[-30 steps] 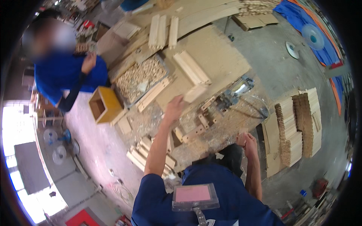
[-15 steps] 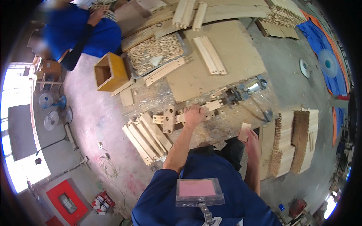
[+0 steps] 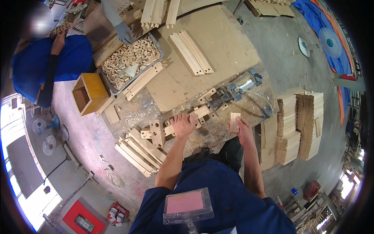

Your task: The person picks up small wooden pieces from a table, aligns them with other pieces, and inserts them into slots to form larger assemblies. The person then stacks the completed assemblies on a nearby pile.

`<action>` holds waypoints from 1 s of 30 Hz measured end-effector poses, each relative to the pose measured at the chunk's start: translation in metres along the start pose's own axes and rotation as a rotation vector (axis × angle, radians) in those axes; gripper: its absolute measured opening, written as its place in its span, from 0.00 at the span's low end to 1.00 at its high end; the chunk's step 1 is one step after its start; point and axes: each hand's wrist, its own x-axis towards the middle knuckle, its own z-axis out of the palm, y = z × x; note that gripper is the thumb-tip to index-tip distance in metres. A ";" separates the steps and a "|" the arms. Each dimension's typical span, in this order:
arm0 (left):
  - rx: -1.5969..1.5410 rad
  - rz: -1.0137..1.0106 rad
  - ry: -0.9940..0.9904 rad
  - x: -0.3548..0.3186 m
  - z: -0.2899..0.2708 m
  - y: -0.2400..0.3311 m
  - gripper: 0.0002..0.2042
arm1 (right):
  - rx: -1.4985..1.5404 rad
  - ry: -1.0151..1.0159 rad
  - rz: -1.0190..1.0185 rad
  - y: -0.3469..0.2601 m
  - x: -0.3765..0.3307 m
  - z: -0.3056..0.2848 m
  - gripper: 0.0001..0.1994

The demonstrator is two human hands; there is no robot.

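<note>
My left hand (image 3: 183,125) lies over a wooden bar (image 3: 169,130) in a jig on the workbench, its fingers bent across the bar. Beside it stands a wooden block with round holes (image 3: 157,133), part of the jig. At the jig's other end, a metal pneumatic cylinder (image 3: 246,82) with a hose points toward a short wooden piece (image 3: 201,112). My right hand (image 3: 244,133), over the bench's near right edge, pinches a small flat wooden piece (image 3: 234,122) between thumb and fingers, held upright.
Drilled slats (image 3: 136,154) are stacked left of the jig. Beyond are a tray of dowels (image 3: 130,60), a yellow box (image 3: 90,94) and two slats (image 3: 191,52) on cardboard. A gloved hand (image 3: 124,34) reaches over the tray; another person (image 3: 54,58) sits far left. Wood stacks (image 3: 288,128) stand right.
The view has shifted, so the bench sits further left. My right hand has raised the small wooden piece over the bench edge. A gloved hand has appeared by the dowel tray.
</note>
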 end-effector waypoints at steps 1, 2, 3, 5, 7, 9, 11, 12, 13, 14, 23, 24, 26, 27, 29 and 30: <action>-0.002 -0.012 -0.025 0.001 -0.001 0.002 0.20 | -0.012 -0.001 -0.001 -0.002 0.001 0.000 0.17; -0.004 -0.024 -0.050 0.002 -0.002 0.003 0.21 | -0.023 -0.002 -0.003 -0.002 0.001 -0.001 0.17; 0.003 -0.022 -0.064 0.001 -0.003 0.004 0.21 | -0.033 -0.001 -0.004 -0.002 0.000 -0.001 0.16; 0.014 -0.016 -0.072 0.001 -0.005 0.004 0.21 | -0.007 0.000 -0.020 -0.006 -0.005 0.007 0.17; -0.009 -0.020 -0.055 0.001 -0.006 0.004 0.21 | 0.012 -0.003 -0.053 -0.007 -0.010 0.017 0.17; -0.058 -0.030 -0.026 -0.001 -0.008 0.004 0.21 | 0.021 -0.010 -0.100 -0.008 -0.014 0.025 0.17; -0.131 -0.039 0.023 0.001 -0.011 0.008 0.23 | 0.010 -0.005 -0.148 -0.011 -0.012 0.033 0.17; -0.147 -0.042 0.035 -0.002 -0.014 0.007 0.23 | 0.003 -0.004 -0.166 -0.010 -0.015 0.034 0.16; -0.162 -0.043 0.059 0.002 -0.016 0.005 0.24 | 0.002 -0.027 -0.181 -0.009 -0.016 0.033 0.16; -0.180 -0.040 0.080 0.008 -0.021 0.007 0.24 | 0.001 -0.044 -0.199 -0.010 -0.014 0.033 0.16; -0.348 0.403 0.151 0.010 -0.076 0.040 0.25 | -0.002 -0.106 -0.264 -0.016 -0.033 0.030 0.13; -0.342 0.419 0.143 0.012 -0.076 0.039 0.25 | 0.009 -0.105 -0.265 -0.016 -0.033 0.033 0.14; -0.312 0.459 0.105 0.014 -0.078 0.043 0.25 | 0.017 -0.098 -0.237 -0.013 -0.034 0.026 0.14; -0.296 0.480 0.087 0.015 -0.078 0.047 0.25 | 0.011 -0.101 -0.217 -0.015 -0.033 0.021 0.14; -0.292 0.499 0.072 0.017 -0.079 0.052 0.25 | 0.031 -0.099 -0.185 -0.013 -0.030 0.018 0.14; -0.290 0.508 0.065 0.018 -0.079 0.055 0.25 | 0.049 -0.091 -0.174 -0.011 -0.028 0.018 0.14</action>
